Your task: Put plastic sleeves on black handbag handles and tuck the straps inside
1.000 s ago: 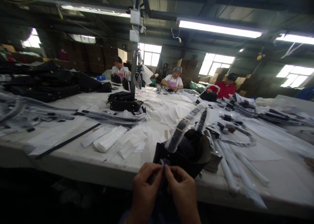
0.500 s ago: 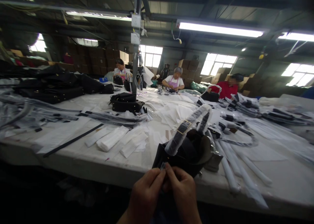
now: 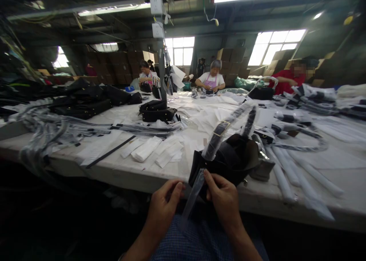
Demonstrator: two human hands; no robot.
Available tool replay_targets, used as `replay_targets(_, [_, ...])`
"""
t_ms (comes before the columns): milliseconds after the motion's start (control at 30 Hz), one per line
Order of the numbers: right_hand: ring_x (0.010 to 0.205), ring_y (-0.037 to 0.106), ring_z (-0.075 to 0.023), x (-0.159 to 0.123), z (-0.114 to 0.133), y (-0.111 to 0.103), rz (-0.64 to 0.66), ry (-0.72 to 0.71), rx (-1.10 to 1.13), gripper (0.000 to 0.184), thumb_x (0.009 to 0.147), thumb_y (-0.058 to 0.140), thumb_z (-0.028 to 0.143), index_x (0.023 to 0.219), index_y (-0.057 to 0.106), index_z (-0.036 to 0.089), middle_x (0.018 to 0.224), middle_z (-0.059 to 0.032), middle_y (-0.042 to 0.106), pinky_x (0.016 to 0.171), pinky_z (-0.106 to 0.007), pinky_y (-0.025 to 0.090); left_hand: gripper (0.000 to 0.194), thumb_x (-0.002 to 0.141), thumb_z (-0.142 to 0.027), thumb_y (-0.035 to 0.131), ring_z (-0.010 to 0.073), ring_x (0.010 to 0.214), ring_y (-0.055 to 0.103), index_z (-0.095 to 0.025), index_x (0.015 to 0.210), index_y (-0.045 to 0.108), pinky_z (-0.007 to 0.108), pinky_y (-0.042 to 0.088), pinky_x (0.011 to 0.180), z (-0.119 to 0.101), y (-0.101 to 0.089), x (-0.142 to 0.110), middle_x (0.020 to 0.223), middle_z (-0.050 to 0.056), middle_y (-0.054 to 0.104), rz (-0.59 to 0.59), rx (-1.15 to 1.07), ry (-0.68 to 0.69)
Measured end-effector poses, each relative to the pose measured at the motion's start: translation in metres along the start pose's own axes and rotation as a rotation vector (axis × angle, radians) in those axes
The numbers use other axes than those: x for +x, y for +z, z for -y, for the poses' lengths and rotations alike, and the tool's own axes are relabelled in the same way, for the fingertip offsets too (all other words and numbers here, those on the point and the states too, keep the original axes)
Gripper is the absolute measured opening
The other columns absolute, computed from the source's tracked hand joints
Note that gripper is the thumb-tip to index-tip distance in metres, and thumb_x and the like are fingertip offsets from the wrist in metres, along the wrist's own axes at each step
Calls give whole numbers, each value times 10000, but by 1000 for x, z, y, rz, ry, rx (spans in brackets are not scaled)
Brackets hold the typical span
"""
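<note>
I had the right fingers (image 3: 206,175) pinching the top of a translucent strip (image 3: 194,196), which hung in front of the black bag (image 3: 228,167). The left fingers (image 3: 178,187) were narrow, left of it; I couldn't tell if they gripped anything. I judged things partway: the bag handle (image 3: 215,141) above the right fingers was wrapped, the strip's end loose. Its long axis slanted down-left from those fingertips.

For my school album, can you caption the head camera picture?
The right hand pinches a translucent strip by a black handbag.
</note>
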State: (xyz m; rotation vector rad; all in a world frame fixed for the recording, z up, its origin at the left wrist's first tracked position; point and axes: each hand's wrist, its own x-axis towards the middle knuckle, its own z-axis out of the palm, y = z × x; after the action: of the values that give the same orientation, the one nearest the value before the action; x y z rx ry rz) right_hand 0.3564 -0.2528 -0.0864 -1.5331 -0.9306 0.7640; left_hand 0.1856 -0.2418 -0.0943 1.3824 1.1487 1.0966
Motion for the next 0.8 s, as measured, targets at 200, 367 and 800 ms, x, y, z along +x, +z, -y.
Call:
replay_targets(200, [412,496,-116,2,0,-6,-5,-166,-159,422,884,578,537,682,715,193,449,33,522,443,-217,369,371,762,-449,735,150,642,626,-125,942,720,216,483,560,-10,46,31,773,61,705,249,-310,-227])
replay_targets(367, [451,583,-135,8,-4,-12,-52,-257,-252,356,912,561,482,755,727,209,559,12,653,471,-225,413,323,761,-407,743,111,621,586,-142,944,725,186,458,547,-9,60,33,746,28,665,233,-375,-264])
replay_targets(800, [1044,636,-261,57,-13,-144,-594,-374,-423,339,890,560,441,1082,704,202,1091,-95,717,954,-366,458,545,560,-526,846,59,455,382,-168,955,733,156,270,417,12,63,40,547,-53,525,79,-278,-302])
